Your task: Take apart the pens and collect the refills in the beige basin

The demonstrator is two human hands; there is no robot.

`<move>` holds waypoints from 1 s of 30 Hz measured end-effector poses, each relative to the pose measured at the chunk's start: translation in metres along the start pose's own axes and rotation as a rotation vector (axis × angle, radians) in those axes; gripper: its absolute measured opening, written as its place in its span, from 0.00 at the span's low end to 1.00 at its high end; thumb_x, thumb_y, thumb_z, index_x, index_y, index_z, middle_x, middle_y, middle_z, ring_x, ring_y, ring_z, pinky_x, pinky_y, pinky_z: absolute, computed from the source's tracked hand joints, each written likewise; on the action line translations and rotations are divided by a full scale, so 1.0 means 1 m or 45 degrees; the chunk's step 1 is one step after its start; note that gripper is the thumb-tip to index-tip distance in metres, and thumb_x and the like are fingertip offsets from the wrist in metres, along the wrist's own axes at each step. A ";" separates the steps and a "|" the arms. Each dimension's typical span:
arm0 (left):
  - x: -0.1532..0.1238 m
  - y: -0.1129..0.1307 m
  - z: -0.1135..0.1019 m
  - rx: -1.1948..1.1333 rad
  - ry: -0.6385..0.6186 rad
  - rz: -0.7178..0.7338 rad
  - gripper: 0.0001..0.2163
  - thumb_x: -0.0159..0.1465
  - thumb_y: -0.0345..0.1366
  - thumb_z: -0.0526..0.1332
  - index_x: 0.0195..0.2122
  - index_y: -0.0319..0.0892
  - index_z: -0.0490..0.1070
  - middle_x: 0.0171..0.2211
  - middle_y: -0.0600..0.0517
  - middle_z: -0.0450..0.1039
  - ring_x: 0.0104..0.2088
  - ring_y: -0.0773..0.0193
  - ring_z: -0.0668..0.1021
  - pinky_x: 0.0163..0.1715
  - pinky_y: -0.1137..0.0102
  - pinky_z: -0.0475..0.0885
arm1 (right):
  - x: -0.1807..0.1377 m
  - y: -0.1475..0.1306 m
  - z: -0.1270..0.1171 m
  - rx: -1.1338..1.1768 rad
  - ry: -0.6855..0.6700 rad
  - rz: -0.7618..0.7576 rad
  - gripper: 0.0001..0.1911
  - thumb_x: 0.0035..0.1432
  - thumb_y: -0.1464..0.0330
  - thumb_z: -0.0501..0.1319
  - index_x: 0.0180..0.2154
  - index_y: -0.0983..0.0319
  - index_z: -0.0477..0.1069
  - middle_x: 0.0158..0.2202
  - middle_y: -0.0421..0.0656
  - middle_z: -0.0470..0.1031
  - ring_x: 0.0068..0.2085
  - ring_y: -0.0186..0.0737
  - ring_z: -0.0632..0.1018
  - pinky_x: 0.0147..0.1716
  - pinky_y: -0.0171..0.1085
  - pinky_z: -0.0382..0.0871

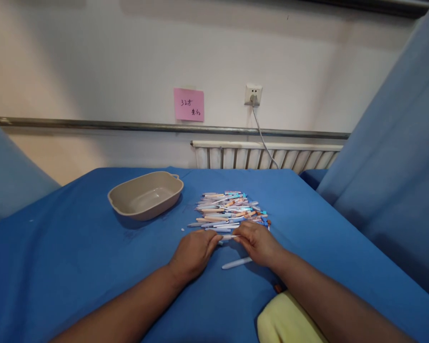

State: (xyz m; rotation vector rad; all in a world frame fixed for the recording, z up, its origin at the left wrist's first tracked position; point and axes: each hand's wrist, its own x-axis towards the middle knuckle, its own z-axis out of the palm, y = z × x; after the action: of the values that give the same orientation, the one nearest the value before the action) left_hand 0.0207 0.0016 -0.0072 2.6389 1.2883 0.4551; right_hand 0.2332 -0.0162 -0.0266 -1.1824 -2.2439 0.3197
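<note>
At the far left, a beige basin [146, 199] with a looped handle sits on the blue tablecloth [75, 267]. Next comes the left hand [194, 252], thumb and fingers closed in a pinch on the left end of a pale pen [228, 237]. That pen lies level between the two hands, just in front of the heaped pens [219, 210]; only its middle shows, and whether it is whole or a single part I cannot tell. A small greenish piece beside the left thumb is mostly covered. The heap's near right edge is hidden behind the right hand [259, 242], which pinches the pale pen's right end between thumb and fingers. Below, a white pen [236, 263] lies loose on the cloth, its right end under that hand. Farther right, the yellow cloth [288, 319] is overlapped by the right forearm and cut off by the bottom edge.
</note>
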 end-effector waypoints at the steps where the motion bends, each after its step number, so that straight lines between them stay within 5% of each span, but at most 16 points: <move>1: 0.000 0.001 0.000 -0.036 0.053 0.004 0.14 0.67 0.43 0.50 0.40 0.42 0.71 0.35 0.48 0.75 0.37 0.58 0.76 0.37 0.65 0.70 | 0.000 -0.001 -0.001 -0.002 0.005 -0.003 0.10 0.63 0.68 0.52 0.39 0.62 0.71 0.33 0.44 0.72 0.37 0.38 0.72 0.37 0.36 0.64; 4: -0.001 0.001 0.000 -0.179 0.230 0.133 0.18 0.63 0.41 0.57 0.52 0.41 0.63 0.47 0.45 0.71 0.46 0.57 0.73 0.46 0.63 0.68 | -0.001 -0.004 -0.001 0.004 0.013 -0.006 0.09 0.63 0.68 0.52 0.40 0.62 0.70 0.34 0.44 0.72 0.37 0.38 0.72 0.38 0.36 0.64; 9: -0.001 -0.004 0.004 -0.280 0.189 0.052 0.12 0.67 0.38 0.50 0.48 0.43 0.66 0.40 0.48 0.75 0.41 0.59 0.76 0.43 0.64 0.70 | -0.001 -0.003 0.000 -0.023 0.018 0.017 0.08 0.63 0.68 0.53 0.38 0.61 0.70 0.34 0.44 0.72 0.37 0.38 0.72 0.37 0.36 0.64; 14: -0.001 -0.003 0.002 -0.264 0.254 0.126 0.21 0.62 0.37 0.57 0.57 0.43 0.58 0.49 0.46 0.70 0.49 0.57 0.72 0.50 0.61 0.66 | -0.002 -0.001 0.000 -0.035 0.014 0.021 0.08 0.62 0.69 0.53 0.38 0.62 0.70 0.34 0.44 0.72 0.38 0.39 0.72 0.38 0.36 0.64; 19: 0.001 -0.005 0.001 -0.292 0.131 -0.010 0.15 0.67 0.36 0.48 0.54 0.43 0.62 0.35 0.49 0.76 0.36 0.60 0.77 0.41 0.65 0.70 | -0.002 -0.001 -0.001 -0.031 0.012 0.011 0.08 0.62 0.70 0.53 0.39 0.61 0.70 0.35 0.44 0.72 0.38 0.39 0.71 0.37 0.36 0.64; 24: 0.000 -0.005 0.002 -0.264 0.243 0.126 0.20 0.62 0.39 0.58 0.55 0.43 0.60 0.48 0.46 0.71 0.48 0.56 0.72 0.49 0.62 0.66 | -0.003 0.000 -0.001 -0.034 0.001 0.037 0.07 0.61 0.70 0.54 0.38 0.61 0.70 0.35 0.44 0.72 0.39 0.39 0.71 0.38 0.36 0.64; 27: 0.000 -0.004 0.002 -0.283 0.184 0.189 0.16 0.64 0.35 0.54 0.54 0.44 0.62 0.43 0.48 0.74 0.43 0.60 0.75 0.46 0.64 0.68 | -0.003 0.000 -0.001 -0.016 0.006 0.035 0.06 0.61 0.70 0.55 0.38 0.61 0.70 0.35 0.43 0.72 0.38 0.39 0.71 0.38 0.36 0.63; 30: 0.002 -0.004 0.003 -0.297 0.107 0.013 0.14 0.68 0.36 0.48 0.53 0.43 0.63 0.33 0.51 0.76 0.35 0.61 0.77 0.40 0.66 0.69 | -0.003 -0.002 -0.001 -0.022 0.004 0.026 0.06 0.61 0.69 0.55 0.38 0.61 0.70 0.34 0.43 0.72 0.38 0.39 0.71 0.37 0.36 0.63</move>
State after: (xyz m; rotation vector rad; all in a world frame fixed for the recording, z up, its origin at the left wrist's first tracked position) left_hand 0.0203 0.0051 -0.0109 2.4570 1.1662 0.6806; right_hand 0.2339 -0.0200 -0.0267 -1.2144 -2.2378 0.3068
